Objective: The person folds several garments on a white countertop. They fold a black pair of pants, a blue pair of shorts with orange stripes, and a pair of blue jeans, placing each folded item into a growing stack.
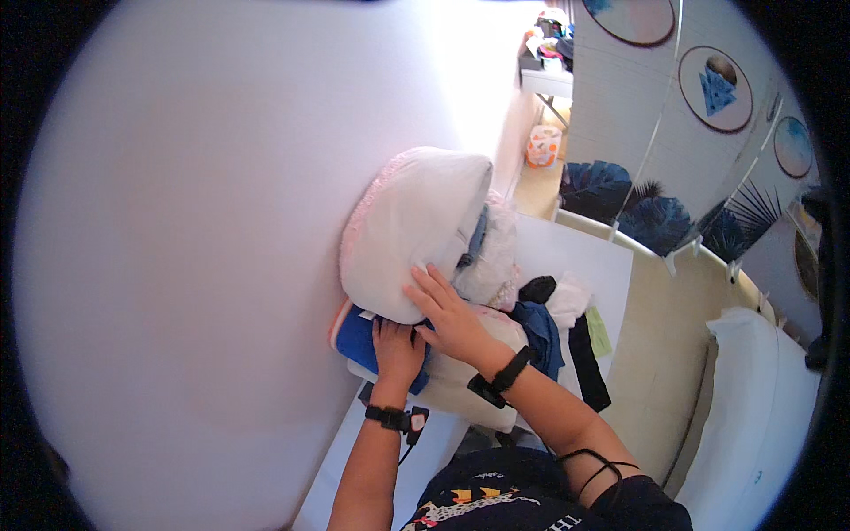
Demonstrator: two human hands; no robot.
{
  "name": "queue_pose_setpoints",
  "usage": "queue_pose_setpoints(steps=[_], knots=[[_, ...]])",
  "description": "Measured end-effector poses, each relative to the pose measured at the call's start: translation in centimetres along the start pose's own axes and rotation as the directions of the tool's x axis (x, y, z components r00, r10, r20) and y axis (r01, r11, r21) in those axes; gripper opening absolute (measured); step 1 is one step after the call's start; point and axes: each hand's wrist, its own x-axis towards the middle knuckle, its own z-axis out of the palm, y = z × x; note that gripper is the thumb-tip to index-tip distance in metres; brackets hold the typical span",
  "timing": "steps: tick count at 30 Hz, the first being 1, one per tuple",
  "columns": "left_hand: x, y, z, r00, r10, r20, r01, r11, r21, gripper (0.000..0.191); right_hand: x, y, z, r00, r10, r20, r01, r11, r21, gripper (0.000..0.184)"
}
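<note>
A large white cushion-like bundle (422, 226) with a fuzzy pink edge leans against the wall on top of a pile. My right hand (455, 325) rests on its lower right side, fingers spread over the white cloth. Just left of it, my left hand (400, 352) lies on a folded blue cloth (358, 342) with an orange and white edge. Its fingertips reach the bundle's lower rim, partly hidden there, so a grip cannot be made out. Under the blue cloth sits a cream-coloured soft item (465, 391). Dark blue fabric (539, 335) hangs beside the pile.
The pile stands on a white table (578, 242) against a pale wall (199, 232). Black cloth (588, 368), white cloth (570, 299) and a green piece (599, 332) lie at its right. Beyond are a patterned folding screen (654, 126), a white padded seat (750, 425) and an orange-white basket (544, 146).
</note>
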Motion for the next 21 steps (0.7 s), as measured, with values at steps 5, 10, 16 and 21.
queue_pose_setpoints(steps=[5,10,16,21], knots=[[-2.7,4.9,-0.8,0.983,0.118,-0.140,-0.145,0.968,-0.203,0.017,-7.3,3.8,-3.3,0.973,0.204,-0.106,-0.210,0.976,-0.052,0.068],[-3.3,10.4,1.0,0.948,0.312,-0.054,-0.310,0.878,-0.366,0.013,-15.9,7.4,-6.8,0.833,0.473,-0.285,-0.547,0.781,-0.302,0.056],[-3.0,13.7,4.4,0.923,0.355,0.149,-0.209,0.788,-0.579,0.026,-20.7,9.6,-7.8,0.692,0.705,-0.153,-0.721,0.666,-0.191,0.033],[-3.6,15.6,5.7,0.887,0.323,0.330,-0.079,0.810,-0.581,0.059,-20.2,7.7,-9.6,0.713,0.695,-0.094,-0.689,0.719,0.090,0.019]])
